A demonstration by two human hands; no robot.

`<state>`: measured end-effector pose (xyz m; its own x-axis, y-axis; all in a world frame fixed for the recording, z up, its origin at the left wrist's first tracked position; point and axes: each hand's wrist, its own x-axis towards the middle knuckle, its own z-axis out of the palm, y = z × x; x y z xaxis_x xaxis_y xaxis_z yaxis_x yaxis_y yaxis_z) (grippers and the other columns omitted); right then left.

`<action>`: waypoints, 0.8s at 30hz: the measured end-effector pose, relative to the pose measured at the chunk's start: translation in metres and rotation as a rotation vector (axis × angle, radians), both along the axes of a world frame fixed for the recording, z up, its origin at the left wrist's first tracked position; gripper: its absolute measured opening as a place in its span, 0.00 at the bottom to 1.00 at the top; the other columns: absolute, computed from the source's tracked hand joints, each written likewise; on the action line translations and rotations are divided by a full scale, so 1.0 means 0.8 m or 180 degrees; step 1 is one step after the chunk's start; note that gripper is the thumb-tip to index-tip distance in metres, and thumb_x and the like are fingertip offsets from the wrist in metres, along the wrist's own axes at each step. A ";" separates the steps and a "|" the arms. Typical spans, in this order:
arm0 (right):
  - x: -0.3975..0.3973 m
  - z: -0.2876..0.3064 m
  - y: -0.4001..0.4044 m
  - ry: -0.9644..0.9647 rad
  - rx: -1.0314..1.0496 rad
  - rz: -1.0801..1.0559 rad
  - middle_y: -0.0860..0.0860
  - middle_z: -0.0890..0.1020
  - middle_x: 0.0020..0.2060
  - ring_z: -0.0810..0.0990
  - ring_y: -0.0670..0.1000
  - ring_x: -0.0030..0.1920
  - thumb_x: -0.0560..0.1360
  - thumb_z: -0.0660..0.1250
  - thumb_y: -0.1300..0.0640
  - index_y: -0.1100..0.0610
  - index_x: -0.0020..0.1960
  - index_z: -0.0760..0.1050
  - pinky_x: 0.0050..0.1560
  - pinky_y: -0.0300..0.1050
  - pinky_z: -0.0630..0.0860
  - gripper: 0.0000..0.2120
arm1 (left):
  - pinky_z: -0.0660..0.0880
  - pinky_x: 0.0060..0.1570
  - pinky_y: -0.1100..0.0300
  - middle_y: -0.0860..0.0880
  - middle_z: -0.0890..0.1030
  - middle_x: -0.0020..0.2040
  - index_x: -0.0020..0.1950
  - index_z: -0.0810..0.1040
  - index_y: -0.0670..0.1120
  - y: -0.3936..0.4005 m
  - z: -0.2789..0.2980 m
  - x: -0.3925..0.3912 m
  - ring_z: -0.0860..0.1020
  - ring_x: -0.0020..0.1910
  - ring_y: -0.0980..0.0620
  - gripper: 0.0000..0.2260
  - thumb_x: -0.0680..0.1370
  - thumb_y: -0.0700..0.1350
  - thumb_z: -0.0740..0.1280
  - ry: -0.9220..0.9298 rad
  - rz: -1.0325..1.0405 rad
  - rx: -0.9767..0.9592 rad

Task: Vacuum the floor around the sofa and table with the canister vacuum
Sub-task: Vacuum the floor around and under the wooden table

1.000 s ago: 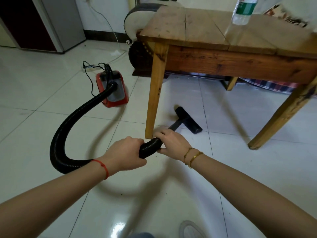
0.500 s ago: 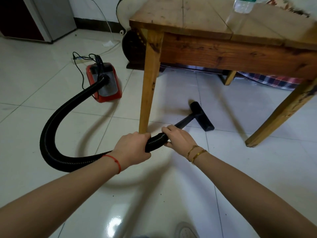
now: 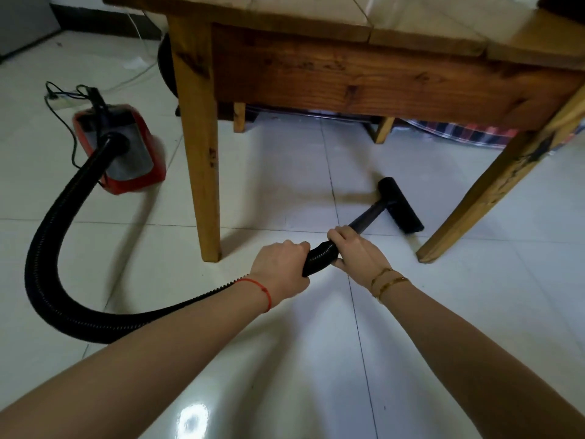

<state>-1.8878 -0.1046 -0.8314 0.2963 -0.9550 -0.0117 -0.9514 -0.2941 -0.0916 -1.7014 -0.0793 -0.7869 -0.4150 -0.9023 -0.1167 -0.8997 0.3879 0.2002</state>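
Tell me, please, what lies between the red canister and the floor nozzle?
In the head view, the wooden table's near left leg stands between the red canister and the floor nozzle, on white tile.

The left hand (image 3: 280,270) hid part of the hose (image 3: 47,248). The picture's edge cut off the table (image 3: 348,77) top.

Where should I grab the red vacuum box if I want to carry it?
Probably from above, at the dark handle-like bump on the canister behind where the hose plugs in. It lies flat on the floor, top free; the view is blurry.
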 end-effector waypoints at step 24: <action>0.056 0.016 0.029 -0.0183 -0.0113 -0.0022 0.56 0.76 0.54 0.73 0.56 0.58 0.76 0.65 0.55 0.58 0.59 0.70 0.49 0.51 0.78 0.14 | 0.68 0.32 0.59 0.49 0.77 0.41 0.53 0.72 0.49 0.021 0.019 0.060 0.76 0.38 0.48 0.10 0.72 0.47 0.64 -0.0174 -0.0028 -0.0064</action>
<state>-1.8428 -0.0814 -0.8183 0.2888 -0.9566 0.0391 -0.9469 -0.2914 -0.1359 -1.6531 -0.0623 -0.7715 -0.4163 -0.9011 -0.1213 -0.9057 0.3992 0.1428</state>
